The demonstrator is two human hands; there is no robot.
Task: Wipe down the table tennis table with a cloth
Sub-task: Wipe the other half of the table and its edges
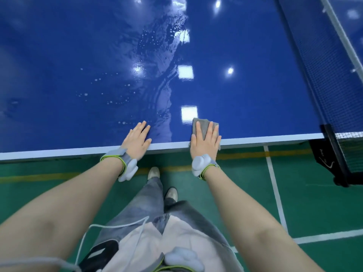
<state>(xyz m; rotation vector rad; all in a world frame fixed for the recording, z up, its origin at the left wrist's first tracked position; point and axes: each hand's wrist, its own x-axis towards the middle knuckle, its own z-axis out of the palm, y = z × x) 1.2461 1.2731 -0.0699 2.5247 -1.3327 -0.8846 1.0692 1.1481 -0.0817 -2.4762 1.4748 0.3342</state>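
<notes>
The blue table tennis table (82,61) fills the upper view, its white near edge running left to right. Wet streaks and droplets (157,79) shine down its middle. My right hand (205,143) lies flat with straight fingers on a grey cloth (204,125), pressing it onto the table at the near edge. A bit of the cloth hangs over the edge beside my little finger. My left hand (136,141) rests flat on the bare table surface, to the left of the cloth, fingers straight.
The black net (324,61) and its clamp post (334,152) stand at the right end of the table. Below the edge lies green floor (306,203) with white and yellow lines. My legs and shoes are under the table edge.
</notes>
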